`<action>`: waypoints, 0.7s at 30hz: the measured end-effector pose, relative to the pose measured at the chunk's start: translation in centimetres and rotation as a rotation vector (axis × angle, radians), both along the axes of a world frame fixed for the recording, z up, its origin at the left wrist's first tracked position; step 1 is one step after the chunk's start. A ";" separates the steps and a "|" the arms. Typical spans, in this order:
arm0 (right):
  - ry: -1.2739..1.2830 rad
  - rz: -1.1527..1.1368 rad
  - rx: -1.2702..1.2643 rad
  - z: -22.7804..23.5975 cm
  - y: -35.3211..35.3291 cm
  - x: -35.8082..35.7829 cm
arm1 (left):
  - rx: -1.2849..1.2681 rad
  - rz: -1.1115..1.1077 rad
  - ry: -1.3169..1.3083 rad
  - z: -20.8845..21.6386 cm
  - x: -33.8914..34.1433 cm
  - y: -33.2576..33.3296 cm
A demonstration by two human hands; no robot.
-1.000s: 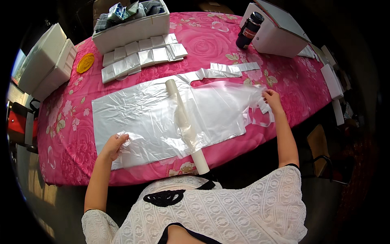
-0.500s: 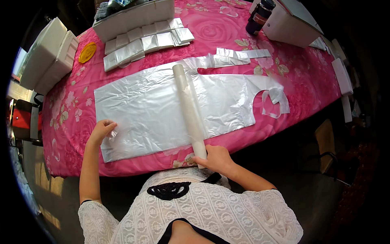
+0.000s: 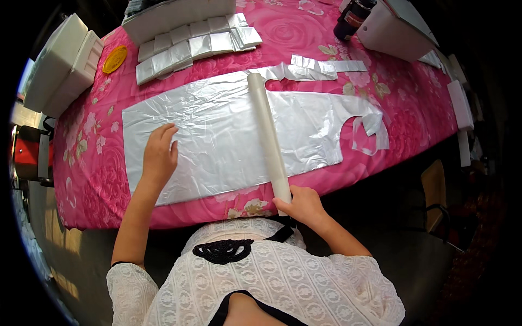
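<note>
A large sheet-like plastic bag [image 3: 212,125], silvery white with cut-out handles at its right end, lies flat across the pink table. A long pale tube [image 3: 266,136] rests crosswise on it, tilted slightly, its near end reaching past the table's front edge. My right hand [image 3: 302,205] is closed round that near end. Over the left half of the bag is my left hand [image 3: 161,153], fingers loosely extended and thumb apart, holding nothing; whether it touches the plastic I cannot tell.
Two rows of folded plastic bags [image 3: 198,46] lie in front of a white foam box [image 3: 179,20]. A yellow oval dish [image 3: 115,59] is beside more foam boxes [image 3: 70,70] at left. At the far right stand a dark bottle [image 3: 353,19] and another foam box [image 3: 394,32].
My left hand has let go of the bag's left edge and moved right and inward over it. The tube, with my right hand on it, has shifted slightly to the right.
</note>
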State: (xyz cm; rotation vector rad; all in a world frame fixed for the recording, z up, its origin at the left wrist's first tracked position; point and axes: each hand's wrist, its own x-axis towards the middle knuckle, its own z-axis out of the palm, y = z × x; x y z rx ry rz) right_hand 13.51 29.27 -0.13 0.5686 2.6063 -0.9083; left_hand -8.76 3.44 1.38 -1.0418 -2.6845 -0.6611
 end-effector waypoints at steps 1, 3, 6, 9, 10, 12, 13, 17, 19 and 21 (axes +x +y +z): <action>0.008 -0.002 -0.018 0.0 0.0 -0.1 | 0.074 -0.110 -0.072 0.1 1.7 3.2; -0.013 0.004 -0.035 0.3 0.0 -0.2 | 0.118 -0.287 -0.190 -1.7 4.2 8.1; -0.038 0.005 -0.029 0.4 0.2 -0.1 | 0.112 -0.283 -0.192 -5.5 5.7 12.8; -0.021 0.067 -0.032 -0.2 0.9 0.0 | 0.035 -0.246 -0.203 -7.3 6.0 14.0; -0.007 0.097 -0.037 -0.2 1.1 -0.2 | 0.007 -0.256 -0.201 -7.4 6.0 14.0; -0.004 0.074 -0.041 0.4 1.8 -1.8 | -0.050 -0.244 -0.180 -7.8 6.1 13.9; -0.001 0.060 -0.047 0.7 2.0 -2.9 | -0.079 -0.228 -0.162 -8.0 6.3 14.1; 0.246 0.046 0.021 -0.5 3.1 -11.3 | -0.136 -0.213 -0.145 -8.5 6.3 14.0; 0.258 -0.042 -0.115 -1.2 4.0 -16.2 | -0.165 -0.226 -0.140 -8.2 6.3 14.0; 0.283 -0.159 -0.310 -2.3 4.7 -20.2 | -0.160 -0.244 -0.155 -7.9 6.2 14.1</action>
